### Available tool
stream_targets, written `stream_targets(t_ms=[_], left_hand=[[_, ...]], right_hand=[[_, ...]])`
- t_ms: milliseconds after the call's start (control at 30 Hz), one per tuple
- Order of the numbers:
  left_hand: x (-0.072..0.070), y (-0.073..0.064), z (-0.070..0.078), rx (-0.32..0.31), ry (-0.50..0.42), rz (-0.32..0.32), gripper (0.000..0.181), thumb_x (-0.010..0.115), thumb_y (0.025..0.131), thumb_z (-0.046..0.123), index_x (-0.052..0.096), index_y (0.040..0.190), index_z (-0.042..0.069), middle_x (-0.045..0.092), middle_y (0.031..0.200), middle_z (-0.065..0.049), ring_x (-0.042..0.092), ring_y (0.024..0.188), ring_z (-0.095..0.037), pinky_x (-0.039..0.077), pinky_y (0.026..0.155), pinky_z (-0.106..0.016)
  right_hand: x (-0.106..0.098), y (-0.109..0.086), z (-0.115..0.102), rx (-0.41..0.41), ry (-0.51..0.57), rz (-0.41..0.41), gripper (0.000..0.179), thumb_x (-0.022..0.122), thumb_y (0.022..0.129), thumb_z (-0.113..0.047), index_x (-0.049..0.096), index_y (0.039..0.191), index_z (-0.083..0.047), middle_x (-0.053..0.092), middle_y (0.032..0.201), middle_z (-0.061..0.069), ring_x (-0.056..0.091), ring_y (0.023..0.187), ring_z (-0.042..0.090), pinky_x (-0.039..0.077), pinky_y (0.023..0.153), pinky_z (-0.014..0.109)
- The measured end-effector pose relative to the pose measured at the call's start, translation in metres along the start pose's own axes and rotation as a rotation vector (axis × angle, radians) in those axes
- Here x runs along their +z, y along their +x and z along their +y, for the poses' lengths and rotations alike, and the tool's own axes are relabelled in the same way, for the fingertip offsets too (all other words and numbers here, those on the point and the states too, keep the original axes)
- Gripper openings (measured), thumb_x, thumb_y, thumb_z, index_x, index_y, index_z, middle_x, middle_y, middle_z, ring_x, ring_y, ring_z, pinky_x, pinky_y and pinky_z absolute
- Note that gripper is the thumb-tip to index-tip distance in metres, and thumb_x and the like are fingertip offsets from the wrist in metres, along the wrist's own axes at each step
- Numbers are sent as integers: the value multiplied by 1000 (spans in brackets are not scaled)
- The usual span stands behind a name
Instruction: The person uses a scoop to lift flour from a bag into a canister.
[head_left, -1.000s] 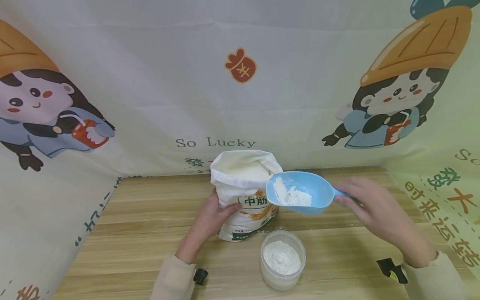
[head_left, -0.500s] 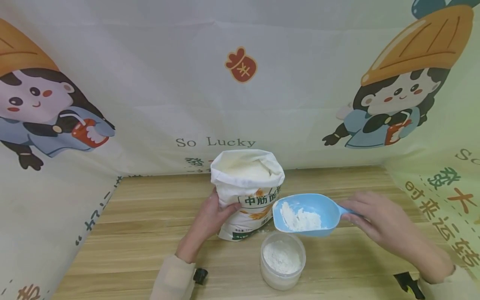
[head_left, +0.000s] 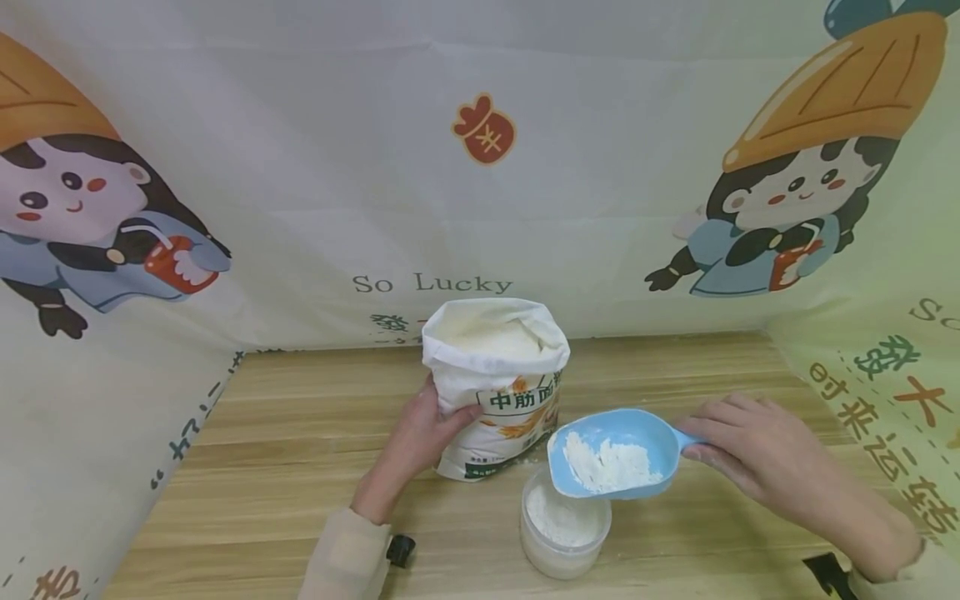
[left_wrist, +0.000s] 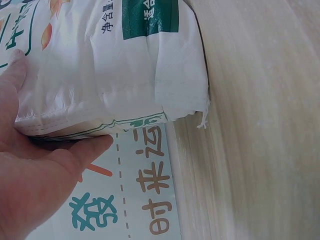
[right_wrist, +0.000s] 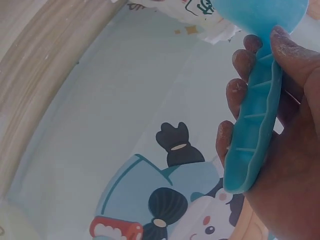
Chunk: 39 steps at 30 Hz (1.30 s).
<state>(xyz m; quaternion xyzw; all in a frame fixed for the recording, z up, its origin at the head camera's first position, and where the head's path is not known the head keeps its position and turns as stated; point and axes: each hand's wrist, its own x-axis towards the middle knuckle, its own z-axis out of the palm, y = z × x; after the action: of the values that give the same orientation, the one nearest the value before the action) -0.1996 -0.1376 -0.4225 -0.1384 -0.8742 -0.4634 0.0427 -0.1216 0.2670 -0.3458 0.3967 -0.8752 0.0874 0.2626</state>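
Note:
A blue scoop with white flour in its bowl is held level by my right hand. In the right wrist view the fingers curl round its ridged handle. The bowl's front end overlaps the rim of a clear round tub, which has flour in it. My left hand grips the left side of a white flour bag, thumb across its printed front. The bag stands upright with its top open and flour inside. In the left wrist view, fingers reach round the edge of the bag.
The wooden table ends at a printed cloth backdrop close behind the bag. Cloth also rises on the left and right sides. Some spilled flour lies between bag and tub.
The right hand has brought the loaded scoop from beside the bag's mouth down toward the front, to above the tub's rim. The left hand and bag stay in place.

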Motion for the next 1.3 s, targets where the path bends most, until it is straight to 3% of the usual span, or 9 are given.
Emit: stream_targets(t_ms=[767,967,1133,1200,1300], left_hand=[[0,-1,1,-15,10,1,71,78,94,25,41,151,6,55,145,-18,55,133,-38,43,112,-57],[0,0,2,-18,6,3,71,78,94,24,42,151,6,55,145,-18,55,133,-38,42,113,-58],[0,0,2,-16,11,2,69,78,94,24,43,150,6,55,146,-17,55,133,-38,42,113,-57],[0,0,2,-16,12,3,69,78,94,25,43,150,6,55,145,-17,55,133,-38,43,113,-57],[0,0,1,-17,13,5,69,79,94,24,44,150,6,55,145,-18,55,132,-39,43,112,-57]], right_hand=[[-13,10,-15,-45,-146,-94,69,17,109,-54,78,108,-23,72,99,-10,66,92,18,53,66,42],[-18,15,-20,-56,-172,-133,70,15,108,-54,78,110,-23,72,101,-10,66,94,18,54,69,44],[-19,20,-24,-83,-186,-119,70,14,109,-54,77,107,-23,71,99,-11,65,93,18,54,69,44],[-19,21,-24,-103,-191,-108,62,23,110,-53,76,106,-23,70,98,-11,64,92,18,54,69,43],[-20,24,-25,-135,-209,-114,30,57,101,-44,76,105,-22,70,98,-10,64,92,18,53,68,43]])
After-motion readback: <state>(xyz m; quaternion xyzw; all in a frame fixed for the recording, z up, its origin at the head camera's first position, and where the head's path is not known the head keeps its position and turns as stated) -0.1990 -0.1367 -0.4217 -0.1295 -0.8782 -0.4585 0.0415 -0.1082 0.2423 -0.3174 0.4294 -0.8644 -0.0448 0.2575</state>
